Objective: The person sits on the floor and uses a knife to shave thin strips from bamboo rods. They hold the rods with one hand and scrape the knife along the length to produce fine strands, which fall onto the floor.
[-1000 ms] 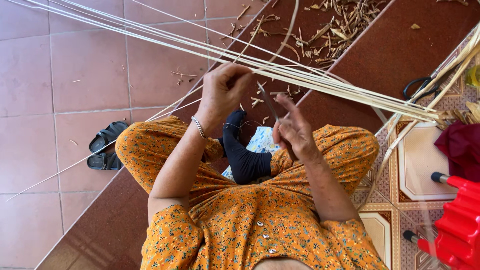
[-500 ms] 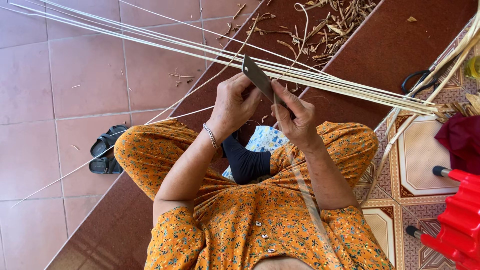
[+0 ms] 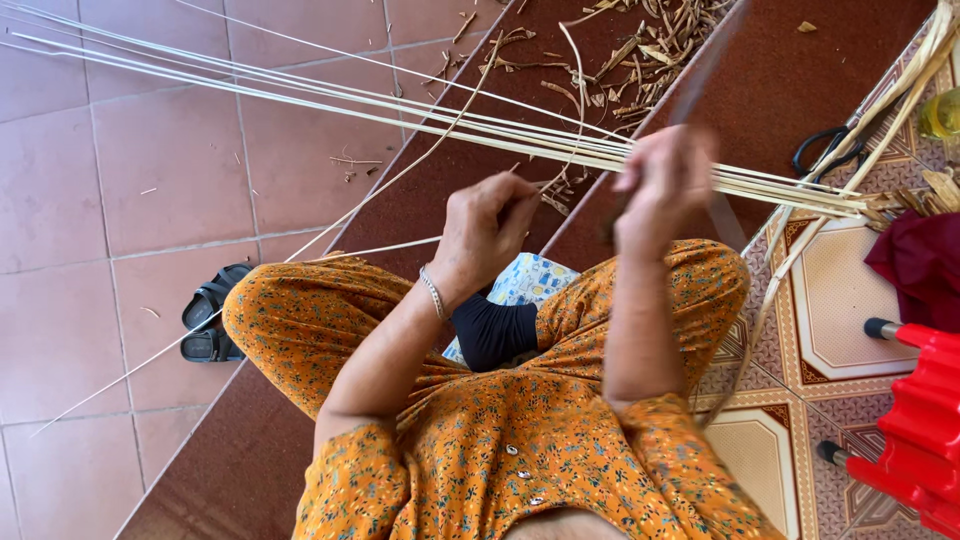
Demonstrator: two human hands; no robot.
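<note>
Tiled floor and dark red step filled most of my view, w/ a long bundle of pale cane strips fanned across both, well clear of the lap. I sat cross-legged in orange print. Red plastic stool at my right, black sandal at left. My right hand was fisted tight on a blurred dark blade, raised up. My left hand was pinched shut on one thin strip near the knee. Judging by the shavings pile, a good few strips were trimmed already; this one was in progress, how many left I couldn't tell. Scissors lay near the strip ends.
</note>
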